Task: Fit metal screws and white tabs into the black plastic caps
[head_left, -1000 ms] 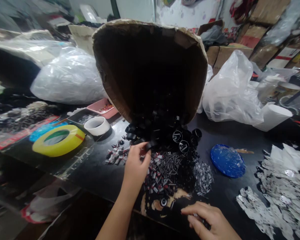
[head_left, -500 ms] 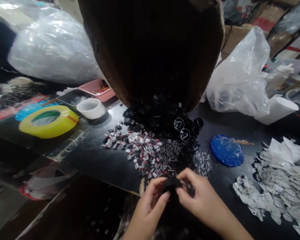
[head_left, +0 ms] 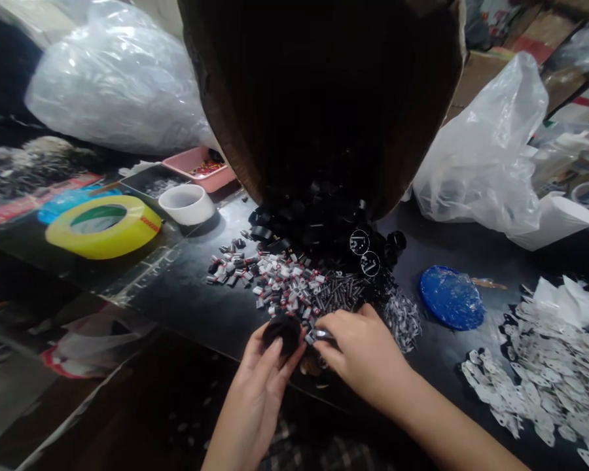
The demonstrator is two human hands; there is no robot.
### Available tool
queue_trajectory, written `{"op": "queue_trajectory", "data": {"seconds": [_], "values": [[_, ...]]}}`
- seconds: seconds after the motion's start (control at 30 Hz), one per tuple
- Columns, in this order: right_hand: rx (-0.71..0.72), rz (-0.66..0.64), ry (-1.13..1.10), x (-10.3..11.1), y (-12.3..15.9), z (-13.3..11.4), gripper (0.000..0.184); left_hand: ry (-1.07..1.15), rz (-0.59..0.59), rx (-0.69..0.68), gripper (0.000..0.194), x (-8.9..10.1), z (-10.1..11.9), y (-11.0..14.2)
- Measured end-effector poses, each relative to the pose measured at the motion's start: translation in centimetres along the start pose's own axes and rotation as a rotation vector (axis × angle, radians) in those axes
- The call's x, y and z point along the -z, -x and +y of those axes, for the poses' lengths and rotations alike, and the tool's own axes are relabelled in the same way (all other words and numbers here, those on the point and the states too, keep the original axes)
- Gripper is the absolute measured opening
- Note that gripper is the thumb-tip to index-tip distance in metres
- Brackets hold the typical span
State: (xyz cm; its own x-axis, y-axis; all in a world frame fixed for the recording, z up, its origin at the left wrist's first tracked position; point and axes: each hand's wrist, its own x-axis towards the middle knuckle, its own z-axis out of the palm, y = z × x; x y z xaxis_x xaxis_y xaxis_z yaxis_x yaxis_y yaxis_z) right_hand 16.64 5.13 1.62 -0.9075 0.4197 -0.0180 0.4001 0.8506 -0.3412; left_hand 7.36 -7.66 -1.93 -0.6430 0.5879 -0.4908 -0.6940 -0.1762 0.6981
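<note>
My left hand [head_left: 262,369] grips a round black hollow part [head_left: 282,333], its dark opening tilted toward me, near the table's front edge. Just to its right, my right hand [head_left: 358,347] has thumb and fingers closed around a small shiny piece [head_left: 322,334] that is too small to name. Beyond the hands lie a heap of small grey-and-white cylinders with red bands [head_left: 285,281], a pile of dark screws [head_left: 341,291] and a pile of small silvery pieces [head_left: 402,320]. More black parts [head_left: 314,232] spill from the mouth of a large cardboard box [head_left: 211,111].
Left are a yellow tape roll [head_left: 103,229], a white roll [head_left: 186,204] and a pink tray [head_left: 196,163]. A blue lid [head_left: 451,297] and flat metal plates [head_left: 544,373] lie right. Plastic bags [head_left: 481,157] stand behind.
My hands have come apart. The left has moved left with the black part, turning its opening toward me; the right has reached up to the small parts. The view has shifted slightly.
</note>
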Motion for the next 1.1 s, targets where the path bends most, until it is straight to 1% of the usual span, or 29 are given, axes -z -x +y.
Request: {"op": "queue_trajectory", "data": {"seconds": [0.1,0.2,0.27,0.37,0.4,0.47,0.53,0.63,0.7,0.77,0.83,0.9,0.93,1.0,1.1], "values": [[-0.035,0.021,0.033,-0.6,-0.1,-0.2,0.008,0.022,-0.039,0.017,0.026,-0.4,-0.3,-0.4],[-0.044,0.041,0.026,-0.5,0.1,-0.1,0.007,0.04,-0.035,0.032,0.026,-0.8,-0.4,-0.4],[-0.056,0.081,-0.076,-0.1,0.6,0.1,0.009,0.062,-0.037,0.044,0.022,-1.1,-0.3,-0.1],[-0.082,0.187,-0.306,0.3,1.9,0.5,0.011,0.097,-0.104,0.126,0.023,-1.7,-0.4,0.7],[-0.086,0.222,-0.343,0.3,2.3,0.6,0.011,0.112,-0.127,0.155,0.025,-1.9,-0.5,0.9],[-0.084,0.257,-0.334,0.2,2.9,0.7,0.012,0.148,-0.154,0.19,0.026,-2.2,-0.8,1.3],[-0.075,0.231,-0.335,0.2,3.3,0.9,0.014,0.185,-0.171,0.207,0.023,-2.3,-1.2,1.4],[-0.074,0.14,-0.404,0.6,3.6,1.1,0.015,0.232,-0.199,0.265,0.017,-1.9,-1.5,1.5],[-0.068,0.092,-0.424,1.0,3.5,1.3,0.016,0.245,-0.185,0.285,0.014,-1.6,-1.6,1.5],[-0.076,0.112,-0.333,1.1,3.1,1.6,0.018,0.226,-0.131,0.257,0.013,-1.5,-1.7,1.6],[-0.094,0.145,-0.118,1.1,2.3,1.9,0.02,0.196,-0.067,0.199,0.015,-1.7,-1.8,1.7],[-0.098,0.129,0.078,0.7,1.3,2.0,0.019,0.173,-0.024,0.172,0.019,-2.2,-2.1,1.7],[-0.087,0.105,0.127,0.6,0.8,2.0,0.017,0.175,-0.022,0.168,0.021,-2.5,-2.2,1.7],[-0.059,0.076,0.136,0.3,-0.1,1.9,0.012,0.196,-0.042,0.165,0.024,-3.0,-2.4,1.4],[-0.05,0.089,0.083,0.3,-0.5,2.1,0.011,0.228,-0.076,0.145,0.028,-3.4,-2.4,0.9]]}}
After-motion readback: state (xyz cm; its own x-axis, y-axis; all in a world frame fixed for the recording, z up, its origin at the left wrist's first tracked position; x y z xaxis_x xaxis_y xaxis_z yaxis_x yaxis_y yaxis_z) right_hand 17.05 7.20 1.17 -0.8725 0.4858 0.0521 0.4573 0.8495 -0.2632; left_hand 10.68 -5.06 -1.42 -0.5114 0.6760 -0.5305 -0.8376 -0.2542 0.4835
